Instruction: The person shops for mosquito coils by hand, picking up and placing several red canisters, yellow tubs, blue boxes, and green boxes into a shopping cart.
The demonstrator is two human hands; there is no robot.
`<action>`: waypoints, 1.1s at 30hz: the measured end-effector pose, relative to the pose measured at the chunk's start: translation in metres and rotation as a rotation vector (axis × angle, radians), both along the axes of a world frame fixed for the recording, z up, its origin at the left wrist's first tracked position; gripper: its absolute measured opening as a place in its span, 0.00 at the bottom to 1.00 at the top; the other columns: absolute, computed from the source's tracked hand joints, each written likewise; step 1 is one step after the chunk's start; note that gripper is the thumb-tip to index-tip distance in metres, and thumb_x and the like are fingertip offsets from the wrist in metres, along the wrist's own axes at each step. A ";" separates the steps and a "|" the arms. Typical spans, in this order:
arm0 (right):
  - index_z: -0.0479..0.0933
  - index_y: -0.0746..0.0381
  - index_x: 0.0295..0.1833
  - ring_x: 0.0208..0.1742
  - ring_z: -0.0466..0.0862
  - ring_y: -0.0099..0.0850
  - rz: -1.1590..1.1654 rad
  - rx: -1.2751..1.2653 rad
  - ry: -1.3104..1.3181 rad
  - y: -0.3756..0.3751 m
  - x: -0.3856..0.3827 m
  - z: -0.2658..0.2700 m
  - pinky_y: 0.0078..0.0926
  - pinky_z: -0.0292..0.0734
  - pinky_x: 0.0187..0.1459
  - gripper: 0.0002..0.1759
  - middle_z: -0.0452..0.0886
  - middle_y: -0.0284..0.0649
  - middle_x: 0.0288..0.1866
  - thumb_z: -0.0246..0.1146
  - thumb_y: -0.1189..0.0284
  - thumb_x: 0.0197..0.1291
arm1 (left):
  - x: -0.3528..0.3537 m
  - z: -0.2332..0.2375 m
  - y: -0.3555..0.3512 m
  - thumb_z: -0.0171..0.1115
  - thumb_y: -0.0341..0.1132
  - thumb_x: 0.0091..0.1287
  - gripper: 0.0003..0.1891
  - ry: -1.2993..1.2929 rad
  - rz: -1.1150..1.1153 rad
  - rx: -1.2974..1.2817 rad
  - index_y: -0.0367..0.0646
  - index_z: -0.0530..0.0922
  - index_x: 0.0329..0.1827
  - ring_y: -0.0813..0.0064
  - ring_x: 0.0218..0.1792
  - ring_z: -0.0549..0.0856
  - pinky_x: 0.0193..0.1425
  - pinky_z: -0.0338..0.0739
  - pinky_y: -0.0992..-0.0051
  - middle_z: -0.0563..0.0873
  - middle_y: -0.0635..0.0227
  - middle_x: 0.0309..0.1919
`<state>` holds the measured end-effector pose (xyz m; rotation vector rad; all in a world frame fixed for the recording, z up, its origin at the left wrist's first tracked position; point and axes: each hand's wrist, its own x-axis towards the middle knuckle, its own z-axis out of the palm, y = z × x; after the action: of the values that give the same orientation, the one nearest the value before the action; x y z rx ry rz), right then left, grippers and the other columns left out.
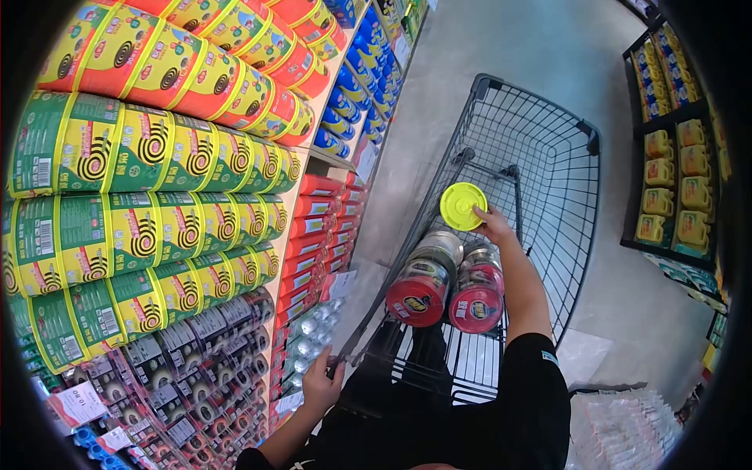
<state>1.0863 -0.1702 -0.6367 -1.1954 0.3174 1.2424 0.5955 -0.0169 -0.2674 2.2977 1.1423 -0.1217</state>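
My right hand [495, 227] has its fingers closed on the edge of a yellow round tin [463, 206], pinching it from the near-right side. Its flat, ringed face is turned up at me. The tin hangs over the middle of the cart [564, 164], just beyond two red-capped jars [442, 286] lying under my wrist. Past the fingertips the basket floor is bare, with the wire walls well apart on either side. My left hand [323, 384] is curled tight round the cart's near rim, close to the stacked shelves [157, 196].
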 end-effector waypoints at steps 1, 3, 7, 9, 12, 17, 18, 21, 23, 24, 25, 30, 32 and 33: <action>0.55 0.61 0.80 0.68 0.78 0.46 0.018 0.032 0.020 0.001 -0.001 -0.005 0.57 0.79 0.62 0.45 0.72 0.46 0.72 0.72 0.64 0.66 | 0.000 0.000 0.000 0.71 0.35 0.66 0.26 0.010 0.000 -0.003 0.39 0.77 0.66 0.57 0.38 0.91 0.44 0.85 0.64 0.89 0.50 0.39; 0.57 0.59 0.79 0.68 0.78 0.41 0.021 0.049 0.024 0.001 -0.006 -0.013 0.56 0.79 0.62 0.42 0.73 0.42 0.70 0.71 0.65 0.67 | 0.002 0.000 0.000 0.71 0.35 0.66 0.26 0.029 0.000 -0.006 0.39 0.78 0.66 0.57 0.38 0.91 0.44 0.85 0.65 0.89 0.49 0.39; 0.61 0.55 0.78 0.66 0.79 0.36 0.027 0.077 0.046 0.004 -0.010 -0.033 0.53 0.80 0.62 0.39 0.75 0.38 0.69 0.71 0.66 0.67 | 0.004 0.001 0.000 0.72 0.35 0.66 0.26 0.058 0.000 -0.014 0.39 0.78 0.66 0.57 0.39 0.91 0.45 0.85 0.65 0.89 0.50 0.39; 0.63 0.54 0.78 0.66 0.79 0.36 0.019 0.088 0.050 0.002 -0.010 -0.038 0.53 0.80 0.61 0.37 0.76 0.36 0.69 0.71 0.66 0.67 | 0.004 0.002 0.000 0.72 0.35 0.66 0.26 0.083 -0.002 -0.019 0.39 0.78 0.66 0.57 0.40 0.91 0.46 0.85 0.65 0.89 0.50 0.39; 0.65 0.53 0.77 0.66 0.78 0.36 0.037 0.035 0.041 0.000 -0.009 -0.036 0.52 0.80 0.60 0.36 0.77 0.36 0.68 0.71 0.66 0.67 | 0.006 0.005 0.000 0.71 0.36 0.66 0.26 0.113 -0.013 -0.018 0.38 0.77 0.66 0.57 0.39 0.91 0.45 0.85 0.65 0.89 0.51 0.39; 0.65 0.55 0.77 0.65 0.79 0.41 0.203 -0.206 -0.106 -0.001 -0.008 -0.013 0.54 0.80 0.59 0.35 0.78 0.39 0.67 0.69 0.64 0.68 | -0.002 0.001 0.000 0.71 0.38 0.67 0.26 0.072 -0.008 -0.036 0.39 0.78 0.66 0.57 0.37 0.90 0.44 0.84 0.64 0.89 0.53 0.39; 0.63 0.57 0.78 0.64 0.80 0.42 0.224 -0.285 -0.152 -0.002 -0.009 -0.009 0.53 0.80 0.59 0.37 0.78 0.41 0.68 0.69 0.62 0.68 | -0.002 0.001 0.000 0.71 0.39 0.67 0.26 0.084 0.002 -0.048 0.40 0.78 0.66 0.57 0.37 0.90 0.44 0.83 0.64 0.89 0.53 0.39; 0.63 0.66 0.78 0.67 0.80 0.48 0.297 -0.563 -0.491 -0.003 -0.019 0.031 0.48 0.77 0.63 0.43 0.76 0.52 0.71 0.70 0.60 0.63 | 0.005 0.006 0.001 0.70 0.41 0.68 0.26 0.101 0.037 -0.078 0.41 0.78 0.66 0.57 0.38 0.90 0.44 0.84 0.63 0.89 0.54 0.40; 0.66 0.68 0.76 0.69 0.78 0.48 0.486 -0.692 -0.908 -0.016 -0.019 0.040 0.45 0.75 0.66 0.41 0.77 0.58 0.69 0.69 0.62 0.62 | 0.009 0.010 0.003 0.70 0.42 0.67 0.26 0.100 0.046 -0.101 0.41 0.78 0.66 0.57 0.39 0.90 0.45 0.84 0.62 0.90 0.54 0.41; 0.68 0.68 0.74 0.68 0.79 0.49 0.417 -0.656 -0.983 -0.022 -0.028 0.060 0.41 0.75 0.66 0.38 0.77 0.59 0.68 0.69 0.63 0.62 | 0.008 0.011 0.003 0.69 0.43 0.68 0.26 0.089 0.037 -0.106 0.41 0.77 0.67 0.56 0.41 0.90 0.47 0.84 0.61 0.90 0.54 0.43; 0.71 0.68 0.72 0.67 0.80 0.50 0.347 -0.616 -1.057 -0.031 -0.039 0.086 0.38 0.75 0.67 0.36 0.78 0.60 0.67 0.68 0.63 0.62 | 0.005 0.010 0.003 0.69 0.43 0.68 0.27 0.072 0.033 -0.115 0.42 0.77 0.67 0.55 0.42 0.90 0.48 0.84 0.61 0.90 0.54 0.43; 0.73 0.68 0.69 0.65 0.81 0.48 0.225 -0.441 -1.211 -0.064 -0.132 0.245 0.39 0.75 0.66 0.27 0.80 0.56 0.63 0.66 0.69 0.67 | -0.006 -0.001 0.003 0.66 0.46 0.70 0.29 0.017 -0.006 -0.128 0.40 0.74 0.69 0.52 0.48 0.88 0.54 0.82 0.59 0.89 0.52 0.47; 0.74 0.68 0.67 0.64 0.80 0.48 0.224 -0.363 -1.255 -0.072 -0.173 0.310 0.38 0.75 0.64 0.25 0.80 0.54 0.63 0.66 0.71 0.67 | -0.001 0.015 0.005 0.65 0.48 0.70 0.31 0.070 -0.017 -0.178 0.39 0.73 0.70 0.48 0.52 0.87 0.56 0.81 0.56 0.87 0.50 0.52; 0.74 0.68 0.67 0.64 0.80 0.48 0.228 -0.315 -1.268 -0.074 -0.193 0.340 0.38 0.76 0.64 0.24 0.80 0.54 0.63 0.65 0.72 0.67 | 0.000 0.021 0.005 0.65 0.48 0.69 0.31 0.089 -0.049 -0.148 0.38 0.73 0.70 0.48 0.53 0.86 0.57 0.80 0.56 0.86 0.49 0.54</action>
<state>0.8930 -0.2439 -0.2962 -2.0794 -0.5999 0.4155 0.5955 -0.0114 -0.2468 2.2084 1.0829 -0.3201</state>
